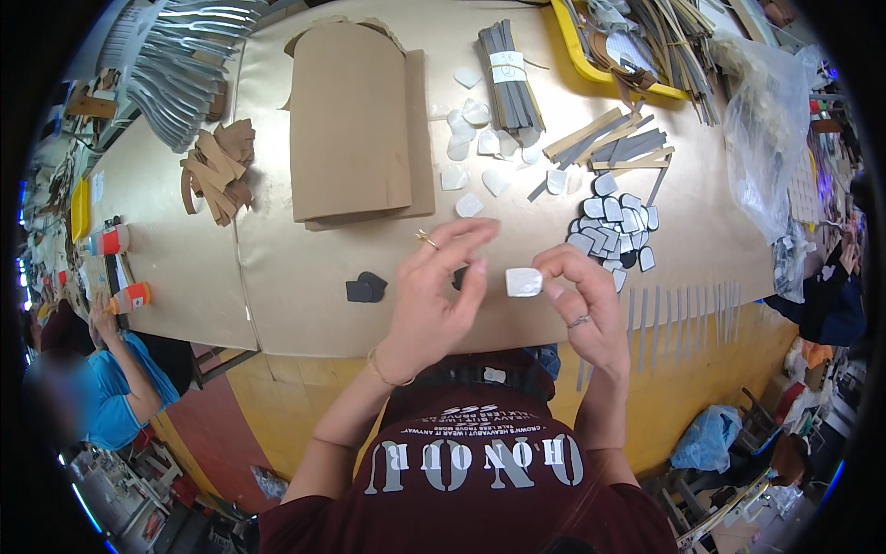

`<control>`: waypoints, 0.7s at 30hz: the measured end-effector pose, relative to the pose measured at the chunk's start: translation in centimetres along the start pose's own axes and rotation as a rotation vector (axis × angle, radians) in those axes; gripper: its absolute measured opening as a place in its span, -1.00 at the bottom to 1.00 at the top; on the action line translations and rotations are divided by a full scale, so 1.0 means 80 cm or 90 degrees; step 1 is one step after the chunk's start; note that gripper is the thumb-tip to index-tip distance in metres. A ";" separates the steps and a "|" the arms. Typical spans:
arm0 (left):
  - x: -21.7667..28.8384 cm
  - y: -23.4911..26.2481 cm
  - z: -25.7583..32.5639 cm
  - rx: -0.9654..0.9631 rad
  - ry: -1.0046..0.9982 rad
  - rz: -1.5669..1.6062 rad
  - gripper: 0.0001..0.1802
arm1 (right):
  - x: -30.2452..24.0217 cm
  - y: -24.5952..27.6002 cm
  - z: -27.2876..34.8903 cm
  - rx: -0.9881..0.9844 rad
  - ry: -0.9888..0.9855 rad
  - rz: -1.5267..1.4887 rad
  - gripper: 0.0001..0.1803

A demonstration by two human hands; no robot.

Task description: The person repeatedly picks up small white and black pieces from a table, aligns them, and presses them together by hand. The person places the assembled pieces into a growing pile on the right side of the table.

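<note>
My right hand pinches a small white tab, rounded at one end, between thumb and fingertips just above the table. To its left, my left hand hovers with the thumb and fingers apart. A dark piece shows partly between the left thumb and fingers; it seems to lie on the table beneath them. Two black tabs lie overlapping left of that hand. Beyond my right hand spreads a pile of white-faced tabs with dark edges. More white tabs lie scattered beyond both hands.
Strips hang along the table's near right edge. Cardboard sheets, a banded strip bundle, loose strips and a yellow tray lie farther off. Brown scraps and glue bottles sit leftward, near another person.
</note>
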State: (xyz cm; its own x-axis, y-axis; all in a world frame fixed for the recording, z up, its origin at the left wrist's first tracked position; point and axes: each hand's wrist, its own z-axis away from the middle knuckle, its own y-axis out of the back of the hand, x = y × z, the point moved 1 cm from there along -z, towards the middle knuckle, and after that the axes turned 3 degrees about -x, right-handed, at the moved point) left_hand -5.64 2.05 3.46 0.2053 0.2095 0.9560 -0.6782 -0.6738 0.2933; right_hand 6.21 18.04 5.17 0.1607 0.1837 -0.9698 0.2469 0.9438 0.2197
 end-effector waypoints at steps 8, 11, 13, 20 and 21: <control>-0.005 0.017 0.026 -0.226 -0.053 -0.082 -0.80 | -0.002 -0.010 0.004 -0.169 0.035 0.219 -0.87; -0.016 0.008 0.043 -0.089 0.013 0.007 -0.85 | 0.003 -0.021 0.012 -0.125 -0.021 0.153 -0.75; -0.024 0.003 0.056 -0.006 0.053 0.119 -0.85 | 0.008 -0.030 0.017 -0.088 -0.052 0.011 -0.71; -0.042 -0.033 0.093 0.139 0.161 0.469 -0.84 | 0.042 -0.082 0.034 -0.011 -0.179 -0.285 -0.73; -0.045 -0.034 0.096 0.145 0.155 0.470 -0.84 | 0.044 -0.086 0.036 -0.006 -0.189 -0.300 -0.77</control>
State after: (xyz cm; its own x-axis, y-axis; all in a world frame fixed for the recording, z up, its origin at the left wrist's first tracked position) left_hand 0.93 -2.29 -0.73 -0.4163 -0.2145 0.8836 -0.4134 -0.8209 -0.3940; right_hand 7.80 11.40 0.54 0.2974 -0.3434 -0.8909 0.3486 0.9077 -0.2335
